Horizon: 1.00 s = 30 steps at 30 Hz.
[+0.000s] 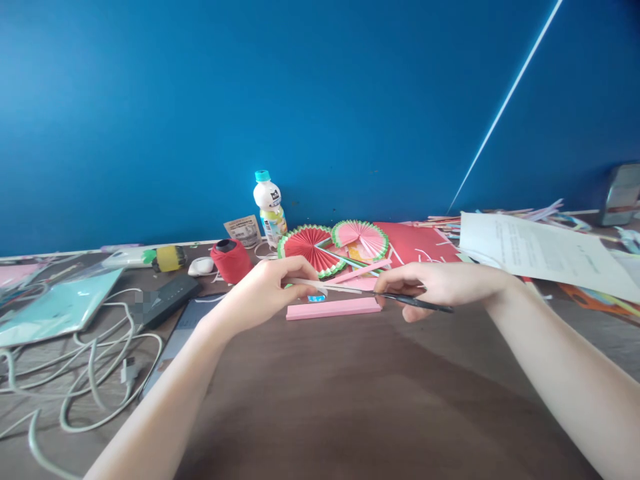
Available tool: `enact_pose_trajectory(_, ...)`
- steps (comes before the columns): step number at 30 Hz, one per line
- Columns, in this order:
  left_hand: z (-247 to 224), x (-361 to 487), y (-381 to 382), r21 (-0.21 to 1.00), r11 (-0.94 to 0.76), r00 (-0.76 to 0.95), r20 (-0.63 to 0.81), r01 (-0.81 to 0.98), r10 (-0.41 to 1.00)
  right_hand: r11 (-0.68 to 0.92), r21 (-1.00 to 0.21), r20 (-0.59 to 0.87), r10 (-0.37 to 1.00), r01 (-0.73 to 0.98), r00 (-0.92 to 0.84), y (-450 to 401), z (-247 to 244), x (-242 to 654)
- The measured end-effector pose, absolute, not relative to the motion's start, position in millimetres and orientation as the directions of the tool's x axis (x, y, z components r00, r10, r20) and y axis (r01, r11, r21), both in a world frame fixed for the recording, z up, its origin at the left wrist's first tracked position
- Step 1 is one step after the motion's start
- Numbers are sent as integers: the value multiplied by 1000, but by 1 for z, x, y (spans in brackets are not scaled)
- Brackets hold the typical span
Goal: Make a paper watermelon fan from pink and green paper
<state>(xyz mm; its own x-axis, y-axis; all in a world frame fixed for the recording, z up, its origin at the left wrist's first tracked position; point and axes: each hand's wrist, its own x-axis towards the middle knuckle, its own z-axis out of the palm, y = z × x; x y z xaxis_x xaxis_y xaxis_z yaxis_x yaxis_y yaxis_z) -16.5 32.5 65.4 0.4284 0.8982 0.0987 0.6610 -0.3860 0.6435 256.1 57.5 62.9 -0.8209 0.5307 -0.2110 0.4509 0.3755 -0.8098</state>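
Left fingers (299,291) pinching pale strip (343,288), right fingers (400,275) closed round dark tool (434,306); tool's nudge could bend strip's free end between them.

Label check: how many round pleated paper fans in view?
2: red fan just beyond the left hand, pink fan to its right. Others could be hidden under papers.
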Motion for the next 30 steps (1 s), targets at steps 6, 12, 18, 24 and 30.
enact_pose_trajectory(6, 65, -15, 31, 590, -396, 416, 109, 704, 903, 347, -804, -248, 542, 482, -803, 58, 62, 257)
enact_pose_trajectory(12, 65, -16, 32, 582, -400, 413, 118, 708, 903, 333, -794, -255, 576, 508, -777, 58, 63, 258)
enact_pose_trajectory(18, 66, -16, 31, 587, -404, 417, 121, 702, 901, 298, -816, -263, 571, 495, -778, 57, 65, 257)
enact_pose_trajectory(24, 66, -15, 30, 590, -398, 411, 121, 703, 904, 265, -832, -274, 567, 488, -776, 57, 64, 257)
enact_pose_trajectory(30, 67, -14, 29, 595, -393, 407, 119, 701, 906, 249, -825, -293, 580, 508, -760, 58, 65, 257)
